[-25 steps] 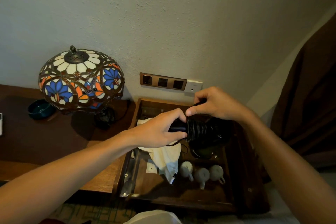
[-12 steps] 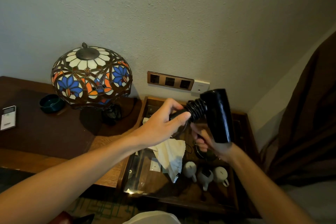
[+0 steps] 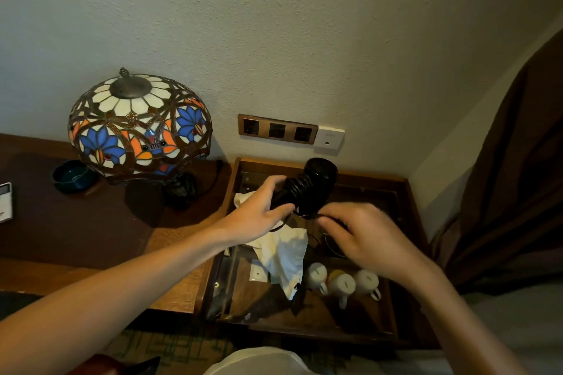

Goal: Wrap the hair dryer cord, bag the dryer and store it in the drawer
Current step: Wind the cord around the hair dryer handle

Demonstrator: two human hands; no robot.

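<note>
- Plaster wall, pale and rough, filled the upper view, with a bronze socket strip and a white socket set just above the furniture.
- Dark wooden desk ran along the left; beside it an open wooden drawer held a crumpled white cloth bag and three white mugs lying near its front.
- Stained-glass domed lamp with blue and orange flowers stood on the desk, a dark green bowl just left of it.
- Black hair dryer was held above the drawer, its barrel pointing toward the wall and the black cord coiled round its handle.
- Left hand gripped the handle below the coils.
- Right hand had its fingers curled on the loose end of the cord, just beneath the dryer.
</note>
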